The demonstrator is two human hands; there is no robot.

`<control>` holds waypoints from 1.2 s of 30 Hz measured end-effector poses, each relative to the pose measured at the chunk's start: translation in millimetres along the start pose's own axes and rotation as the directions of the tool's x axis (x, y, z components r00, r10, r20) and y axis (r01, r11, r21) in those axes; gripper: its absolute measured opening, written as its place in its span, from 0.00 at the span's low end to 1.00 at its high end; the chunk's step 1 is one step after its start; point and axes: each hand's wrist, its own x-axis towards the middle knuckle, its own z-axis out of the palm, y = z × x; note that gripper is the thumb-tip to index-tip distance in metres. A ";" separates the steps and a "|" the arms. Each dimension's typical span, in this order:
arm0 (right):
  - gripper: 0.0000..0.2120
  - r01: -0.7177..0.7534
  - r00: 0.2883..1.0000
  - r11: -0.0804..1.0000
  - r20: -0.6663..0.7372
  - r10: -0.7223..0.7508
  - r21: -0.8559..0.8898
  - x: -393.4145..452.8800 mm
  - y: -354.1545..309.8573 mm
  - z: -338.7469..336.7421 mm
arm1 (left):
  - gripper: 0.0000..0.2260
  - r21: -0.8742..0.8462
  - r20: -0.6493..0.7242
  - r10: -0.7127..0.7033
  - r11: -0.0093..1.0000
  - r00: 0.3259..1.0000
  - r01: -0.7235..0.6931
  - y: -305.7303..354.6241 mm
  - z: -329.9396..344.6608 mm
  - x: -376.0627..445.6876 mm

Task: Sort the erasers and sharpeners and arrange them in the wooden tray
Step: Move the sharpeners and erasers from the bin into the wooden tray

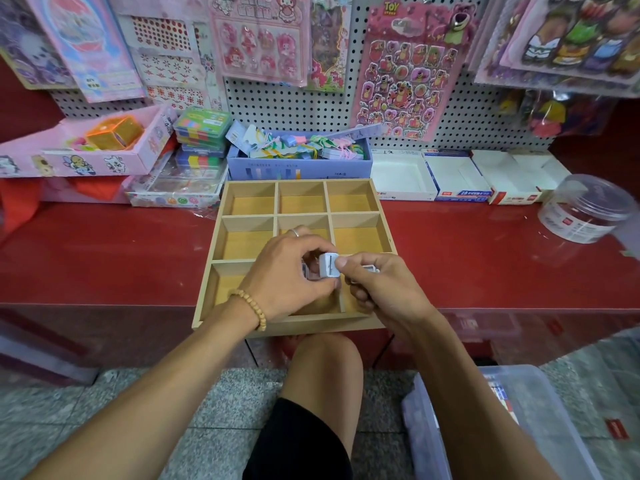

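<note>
at frame centre both hands, left hand (289, 268) and right hand (375, 285), are pinching one sharpener (329, 265) over the wooden tray (360, 197); a loosening fingertip risks dropping it into the wrong compartment.

You worked over a wooden tray (273, 325) of pale, matt, smooth board. Under it, the red counter (104, 258) was glossy and reflective. The sharpener (329, 265) over the tray looked like smooth white plastic. Right of the tray, a clear plastic jar (585, 209) shone. Behind the tray, the white pegboard (298, 102) looked matt, and the sticker sheets (405, 64) hung on it were glossy. Below the tray, the speckled floor (214, 403) looked like stone.
</note>
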 end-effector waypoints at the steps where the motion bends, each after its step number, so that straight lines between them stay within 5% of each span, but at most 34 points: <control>1: 0.13 -0.009 1.000 1.000 0.013 0.009 0.010 -0.2 0.0 1.3 | 0.14 -0.048 0.003 -0.021 0.999 1.000 0.021 0.8 -0.2 -0.2; 4: 0.14 -0.024 0.999 1.000 0.037 0.023 0.015 0.1 -2.5 3.4 | 0.16 -0.155 -0.006 -0.065 0.986 0.998 0.063 1.9 -2.0 -0.5; 14: 0.14 -0.019 0.991 0.999 0.135 0.023 -0.029 0.3 -1.1 7.2 | 0.16 -0.013 0.085 -0.112 0.993 0.990 0.113 0.3 -13.3 0.9; 18: 0.14 -0.017 0.999 0.999 -0.030 0.015 -0.046 8.0 6.4 0.2 | 0.17 0.100 0.067 -0.197 0.977 0.978 0.190 -11.1 -21.5 -2.8; 24: 0.14 -0.014 0.982 1.000 -0.188 0.015 0.007 18.7 13.9 -15.9 | 0.14 0.571 0.101 -0.275 0.803 0.956 0.171 -26.9 -24.6 -2.8; 30: 0.04 -0.025 0.984 1.000 -0.177 0.023 -0.007 25.6 21.7 -19.7 | 0.15 0.556 0.098 -0.300 0.808 0.949 0.198 -36.9 -10.9 1.1; 36: 0.04 -0.004 0.979 1.000 -0.206 -0.001 -0.024 31.8 28.8 -20.9 | 0.17 0.600 0.108 -0.317 0.776 0.942 0.192 -38.8 -15.4 -0.4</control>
